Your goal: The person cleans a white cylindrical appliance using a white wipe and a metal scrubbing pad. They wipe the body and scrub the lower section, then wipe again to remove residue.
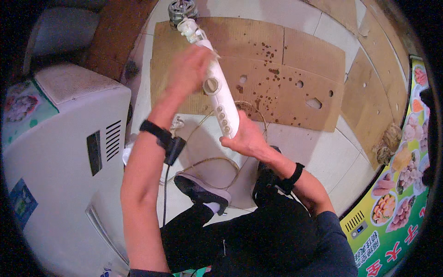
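Note:
A long white electric fan control column (221,94) slants across the view, with a round knob (211,86) and a row of several buttons on its face. My right hand (247,136) is closed around its lower end. Near the upper end is my left hand (191,67), smeared by motion, so its grip cannot be made out. Beyond it, a white neck piece (188,28) joins the column to a bare metal fan motor (182,11). A thin pale cord (203,161) loops on the floor below.
Stained cardboard (304,60) with holes covers part of the tiled floor. A white freezer (69,124) stands at the left, and a cabinet with food pictures (392,194) runs along the right. A brown rag (390,141) lies near that cabinet. My shoe (203,189) is close to the cord.

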### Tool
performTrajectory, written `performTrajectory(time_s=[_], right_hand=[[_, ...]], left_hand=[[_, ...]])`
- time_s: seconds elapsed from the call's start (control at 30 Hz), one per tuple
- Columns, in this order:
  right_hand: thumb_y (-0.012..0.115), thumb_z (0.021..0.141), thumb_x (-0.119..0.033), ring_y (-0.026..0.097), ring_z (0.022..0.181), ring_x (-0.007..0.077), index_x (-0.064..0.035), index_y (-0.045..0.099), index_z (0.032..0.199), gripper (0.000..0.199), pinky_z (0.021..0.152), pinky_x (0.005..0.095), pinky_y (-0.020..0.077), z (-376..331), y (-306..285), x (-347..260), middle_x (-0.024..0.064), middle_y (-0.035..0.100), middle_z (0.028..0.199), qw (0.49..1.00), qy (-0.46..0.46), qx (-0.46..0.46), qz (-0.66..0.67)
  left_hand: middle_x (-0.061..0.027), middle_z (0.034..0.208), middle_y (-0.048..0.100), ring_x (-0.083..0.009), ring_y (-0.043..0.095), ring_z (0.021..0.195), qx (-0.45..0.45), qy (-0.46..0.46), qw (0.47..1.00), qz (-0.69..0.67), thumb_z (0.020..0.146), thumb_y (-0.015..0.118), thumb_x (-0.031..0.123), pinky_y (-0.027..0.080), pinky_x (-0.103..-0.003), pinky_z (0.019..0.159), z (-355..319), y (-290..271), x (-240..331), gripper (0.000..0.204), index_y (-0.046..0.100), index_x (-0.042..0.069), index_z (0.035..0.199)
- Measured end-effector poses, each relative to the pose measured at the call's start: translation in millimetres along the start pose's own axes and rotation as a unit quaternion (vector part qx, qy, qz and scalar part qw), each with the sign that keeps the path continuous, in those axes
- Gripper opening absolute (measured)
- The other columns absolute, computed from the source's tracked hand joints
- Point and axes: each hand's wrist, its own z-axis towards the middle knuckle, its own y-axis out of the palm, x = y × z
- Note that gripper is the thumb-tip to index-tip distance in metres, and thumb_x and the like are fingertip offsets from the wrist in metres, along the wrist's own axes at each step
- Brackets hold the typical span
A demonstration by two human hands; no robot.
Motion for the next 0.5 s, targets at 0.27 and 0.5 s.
performTrajectory(time_s=[0.27,0.5], right_hand=[[0.08,0.07,-0.028,0.069,0.102,0.0421,0.0061,0.047,0.134,0.079,0.09,0.0493,0.0554,0,0,6,0.0264,0.067,0.111,1.0,0.013,0.012,-0.002],[0.081,0.069,-0.027,0.069,0.103,0.0428,0.006,0.05,0.13,0.076,0.089,0.0499,0.0556,-1,-10,4,0.0281,0.067,0.112,0.999,-0.003,0.025,-0.046]], left_hand=[[-0.0135,0.099,0.067,-0.0395,0.067,0.092,-0.006,0.082,0.996,0.016,0.088,0.066,0.011,0.057,-0.047,0.081,-10,20,9,0.016,0.07,0.009,0.104],[-0.0133,0.108,0.068,-0.0389,0.067,0.099,-0.057,0.044,0.991,0.116,0.096,0.063,0.016,0.056,-0.049,0.084,17,7,-2,0.015,0.072,0.009,0.105]])
